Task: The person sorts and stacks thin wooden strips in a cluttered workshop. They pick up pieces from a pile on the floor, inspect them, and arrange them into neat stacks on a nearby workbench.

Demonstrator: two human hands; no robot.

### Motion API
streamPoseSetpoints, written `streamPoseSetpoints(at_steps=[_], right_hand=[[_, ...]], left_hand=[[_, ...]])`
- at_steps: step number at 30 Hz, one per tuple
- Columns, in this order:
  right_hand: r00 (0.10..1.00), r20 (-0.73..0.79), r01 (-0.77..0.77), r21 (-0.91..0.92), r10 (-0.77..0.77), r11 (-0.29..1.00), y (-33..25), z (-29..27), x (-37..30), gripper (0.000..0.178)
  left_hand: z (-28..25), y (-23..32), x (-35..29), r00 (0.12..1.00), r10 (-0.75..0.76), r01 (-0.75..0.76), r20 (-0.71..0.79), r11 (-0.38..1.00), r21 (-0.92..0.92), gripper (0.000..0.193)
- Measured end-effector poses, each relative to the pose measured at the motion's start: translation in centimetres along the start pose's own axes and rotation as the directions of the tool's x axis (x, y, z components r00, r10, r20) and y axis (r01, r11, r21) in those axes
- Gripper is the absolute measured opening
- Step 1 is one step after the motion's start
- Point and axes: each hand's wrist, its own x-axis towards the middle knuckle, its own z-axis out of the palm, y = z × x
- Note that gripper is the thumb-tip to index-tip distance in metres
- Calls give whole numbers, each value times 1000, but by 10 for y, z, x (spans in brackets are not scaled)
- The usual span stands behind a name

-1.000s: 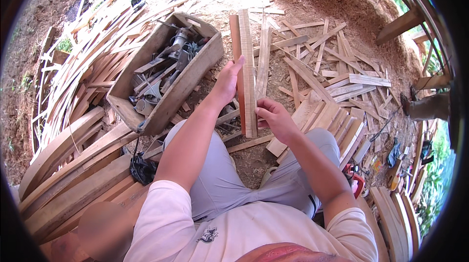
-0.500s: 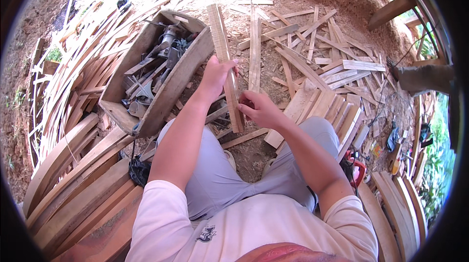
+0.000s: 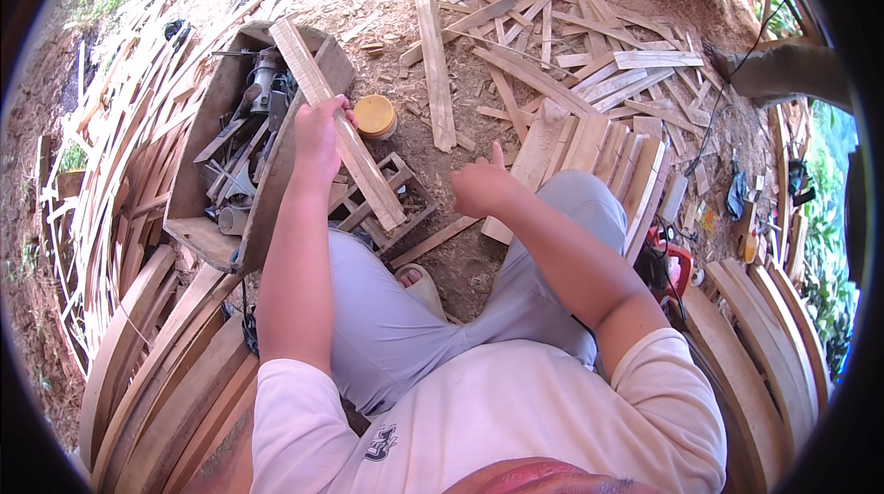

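Observation:
My left hand (image 3: 319,139) is closed round the middle of a pale wooden strip (image 3: 299,59). The strip slants from above the tool box down to near my left knee. Beneath its lower end stands a small wooden frame (image 3: 412,216) with slats. My right hand (image 3: 485,186) hovers apart from the strip, above the ground between my knees. Its fingers are curled with one digit pointing up, and their inner side is hidden. A round tub with a yellow lid (image 3: 375,116) sits just beyond the strip.
A wooden box (image 3: 207,241) of metal tools stands at left. Sawn offcuts (image 3: 543,93) litter the ground ahead; a flat board (image 3: 435,70) lies among them. Curved timbers (image 3: 198,383) are stacked at left, more (image 3: 737,356) at right. A red power tool (image 3: 680,266) lies beside my right knee.
My left hand has carried the wooden strip left, toward the tool box. My right hand has come off its lower end. The yellow-lidded tub and slatted frame now show.

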Motion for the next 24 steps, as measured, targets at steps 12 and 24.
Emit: streamPoseSetpoints(at_steps=[12, 24], right_hand=[[985, 155, 34, 234, -71, 972, -3, -15, 3, 42], [989, -95, -104, 114, 115, 988, 81, -1, 242, 30]], left_hand=[[5, 0, -4, 997, -11, 8, 71, 999, 43, 15], [-26, 32, -80, 992, -104, 100, 69, 993, 59, 19]])
